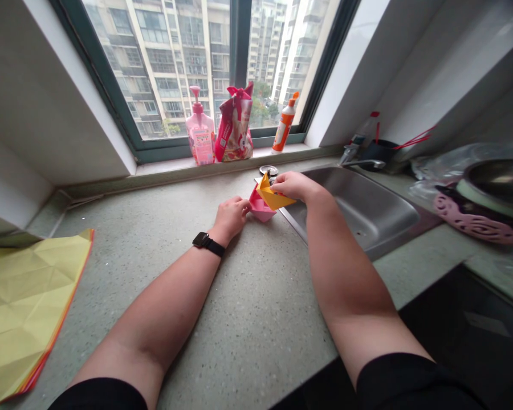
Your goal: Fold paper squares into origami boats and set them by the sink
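On a speckled grey-green stone worktop (248, 319), just beside a rectangular stainless-steel sink (367, 196): a pink folded-paper boat (262, 214), pinched at its left end by the closed fingers of the left hand (231, 217). Overlapping it in view, a yellow folded-paper boat (277, 200), tilted and gripped in the bent fingers of the right hand (298, 187); cannot tell whether touching the pink one. Just behind both boats, a small round silver metal disc (268, 170). Around the left wrist, a black square-faced watch (207, 244). Farther back on the windowsill, from left to right: a pink plastic pump bottle (202, 139), a red-and-white printed bag (236, 130) with gathered top, an orange-and-white squeeze bottle (284, 126). Well apart at far left, creased yellow paper (29, 302) with red and orange edges. At far right, beyond the sink, a pink openwork basket (474, 219) beneath a round metal pan (507, 185).
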The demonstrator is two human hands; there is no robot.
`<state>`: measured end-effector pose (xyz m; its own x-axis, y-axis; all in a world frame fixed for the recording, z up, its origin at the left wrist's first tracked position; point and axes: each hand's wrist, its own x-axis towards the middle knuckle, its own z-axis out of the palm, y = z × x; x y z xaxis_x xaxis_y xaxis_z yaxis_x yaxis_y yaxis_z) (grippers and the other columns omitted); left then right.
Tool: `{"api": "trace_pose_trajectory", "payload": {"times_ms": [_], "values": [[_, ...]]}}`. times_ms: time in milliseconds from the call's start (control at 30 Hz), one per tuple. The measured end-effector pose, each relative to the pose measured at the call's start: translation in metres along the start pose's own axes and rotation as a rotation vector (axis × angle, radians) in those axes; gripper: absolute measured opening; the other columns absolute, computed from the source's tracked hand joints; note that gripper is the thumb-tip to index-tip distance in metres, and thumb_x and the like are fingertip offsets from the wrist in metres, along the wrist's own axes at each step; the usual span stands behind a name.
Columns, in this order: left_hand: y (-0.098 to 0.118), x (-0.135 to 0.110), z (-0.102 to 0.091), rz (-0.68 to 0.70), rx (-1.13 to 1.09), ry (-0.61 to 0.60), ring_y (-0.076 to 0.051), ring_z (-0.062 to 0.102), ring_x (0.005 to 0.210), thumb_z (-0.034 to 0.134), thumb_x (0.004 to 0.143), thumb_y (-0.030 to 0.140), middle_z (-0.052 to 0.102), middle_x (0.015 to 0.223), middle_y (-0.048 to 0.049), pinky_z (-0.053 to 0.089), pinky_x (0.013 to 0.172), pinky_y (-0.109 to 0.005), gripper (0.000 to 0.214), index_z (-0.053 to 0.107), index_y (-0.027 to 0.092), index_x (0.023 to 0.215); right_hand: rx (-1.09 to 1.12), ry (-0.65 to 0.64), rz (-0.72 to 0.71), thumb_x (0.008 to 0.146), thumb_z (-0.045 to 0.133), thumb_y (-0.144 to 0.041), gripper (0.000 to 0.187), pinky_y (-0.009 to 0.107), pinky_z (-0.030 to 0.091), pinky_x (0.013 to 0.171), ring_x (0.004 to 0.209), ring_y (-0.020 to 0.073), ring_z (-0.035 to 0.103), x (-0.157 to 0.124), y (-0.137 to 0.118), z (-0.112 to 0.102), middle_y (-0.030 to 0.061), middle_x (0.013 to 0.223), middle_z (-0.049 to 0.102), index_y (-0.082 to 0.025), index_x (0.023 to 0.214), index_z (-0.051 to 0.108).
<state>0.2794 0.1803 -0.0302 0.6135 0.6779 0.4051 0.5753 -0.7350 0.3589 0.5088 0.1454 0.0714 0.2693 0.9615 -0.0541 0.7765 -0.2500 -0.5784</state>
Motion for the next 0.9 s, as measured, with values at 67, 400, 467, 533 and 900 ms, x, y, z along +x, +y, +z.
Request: {"api": "trace_pose_trajectory", "payload": {"times_ms": [67, 400, 467, 533, 900], "values": [[-0.0002, -0.0001, 0.0000, -0.003, -0.004, 0.001, -0.023, 0.070, 0.098, 0.067, 0.105, 0.017, 0.076, 0.109, -0.0074, 0.052, 0.084, -0.033, 0.016, 0.082, 0.024, 0.106, -0.015, 0.020, 0.004, 0.077, 0.081, -0.028, 0.016, 0.031, 0.042, 0.057, 0.061, 0.0183, 0.059, 0.0004, -0.0006, 0.0002, 0.0013, 0.064, 0.066, -0.023, 0.066, 0.070], [0.0005, 0.0005, -0.0002, -0.007, -0.012, 0.005, -0.023, 0.070, 0.098, 0.067, 0.106, 0.019, 0.076, 0.108, -0.0076, 0.052, 0.083, -0.033, 0.016, 0.082, 0.024, 0.106, -0.070, 0.042, 0.004, 0.076, 0.078, -0.025, 0.016, 0.031, 0.039, 0.053, 0.056, 0.0163, 0.055, -0.0003, -0.0045, 0.0012, 0.0001, 0.060, 0.064, -0.023, 0.064, 0.068], [0.0005, 0.0005, 0.0000, -0.010, -0.015, 0.006, -0.023, 0.069, 0.097, 0.067, 0.106, 0.019, 0.076, 0.108, -0.0075, 0.052, 0.084, -0.033, 0.016, 0.082, 0.025, 0.107, -0.084, 0.037, 0.019, 0.076, 0.078, -0.025, 0.015, 0.031, 0.040, 0.056, 0.059, 0.0175, 0.057, -0.0004, -0.0058, 0.0015, 0.0006, 0.062, 0.065, -0.023, 0.065, 0.068], [0.0003, 0.0006, 0.0002, -0.011, -0.019, 0.005, -0.022, 0.069, 0.097, 0.067, 0.106, 0.020, 0.076, 0.108, -0.0073, 0.052, 0.085, -0.033, 0.016, 0.082, 0.025, 0.107, -0.090, 0.022, 0.048, 0.077, 0.077, -0.023, 0.013, 0.032, 0.042, 0.060, 0.063, 0.0192, 0.059, -0.0009, -0.0070, 0.0021, 0.0013, 0.066, 0.066, -0.023, 0.067, 0.069], [-0.0011, 0.0011, 0.0010, -0.012, -0.039, 0.013, -0.023, 0.070, 0.099, 0.068, 0.105, 0.018, 0.076, 0.111, -0.0073, 0.052, 0.085, -0.033, 0.014, 0.081, 0.024, 0.105, -0.001, 0.034, 0.060, 0.079, 0.078, -0.018, 0.019, 0.034, 0.043, 0.064, 0.062, 0.0192, 0.058, 0.0008, -0.0035, 0.0082, 0.0015, 0.065, 0.066, -0.023, 0.064, 0.067]]}}
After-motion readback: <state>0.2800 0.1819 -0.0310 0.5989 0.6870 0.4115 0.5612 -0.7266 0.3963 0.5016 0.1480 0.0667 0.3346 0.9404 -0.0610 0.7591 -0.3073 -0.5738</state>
